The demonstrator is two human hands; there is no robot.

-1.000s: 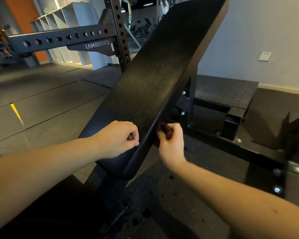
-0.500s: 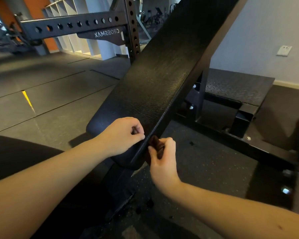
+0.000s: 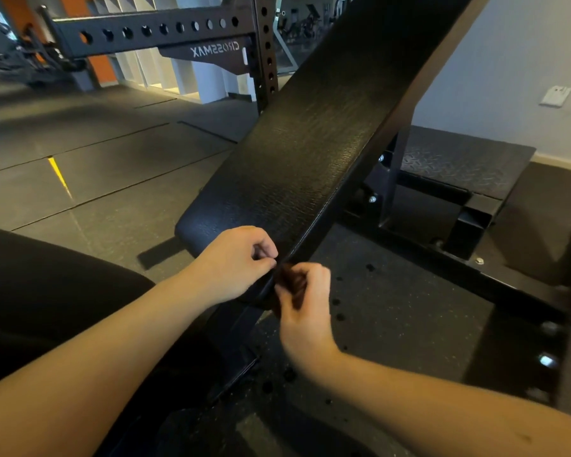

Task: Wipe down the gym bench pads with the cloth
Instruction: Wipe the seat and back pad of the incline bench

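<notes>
A black inclined bench pad point(image 3: 310, 150) rises from the lower middle to the upper right. My left hand point(image 3: 236, 262) rests on the pad's lower right corner with its fingers curled; whether it pinches anything is unclear. My right hand point(image 3: 305, 291) grips a small dark brown cloth point(image 3: 289, 282) and holds it against the pad's right side edge, close to the lower end. The two hands nearly touch. Most of the cloth is hidden inside the right hand.
The bench's black steel frame point(image 3: 442, 232) and a diamond-plate foot platform point(image 3: 455, 159) stand to the right. A perforated rack beam marked CROSSMAX point(image 3: 152, 31) crosses behind. A dark seat pad point(image 3: 40, 291) fills the lower left. Rubber floor point(image 3: 96, 166) lies around.
My right hand has slid the cloth down the pad's side edge toward its lower end. My left hand stayed near the lower corner. The view shifted closer and downward.
</notes>
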